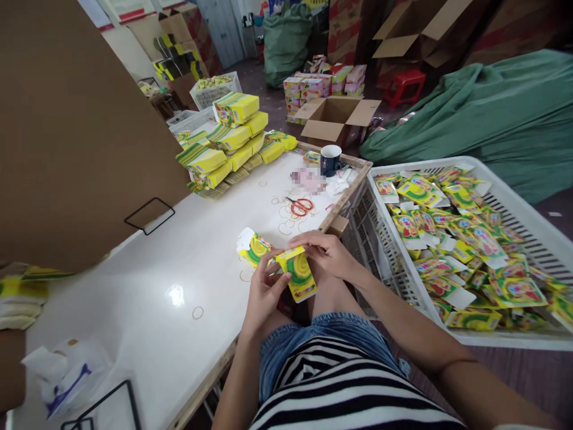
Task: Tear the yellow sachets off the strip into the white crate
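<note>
Above my lap, at the table's edge, a small yellow and green printed carton (296, 275) is held upright. My left hand (267, 289) grips its left side, thumb on the front face. At its top right corner is my right hand (326, 255), fingers bent around the top edge; whether they pinch the carton or a flap is hard to see. Just behind, on the white table (215, 263), lies another yellow-green carton (254, 247) with white flaps sticking out. Red-handled scissors (299, 206) rest farther back among several loose rubber bands (197, 312).
On my right stands a white plastic crate (477, 164) holding many yellow-green cartons. Stacked carton bundles (235, 134) and a dark mug (330, 161) occupy the table's far end. A tall cardboard sheet (80, 131) and a tissue pack (67, 373) are at left. Beyond is an open cardboard box (333, 116).
</note>
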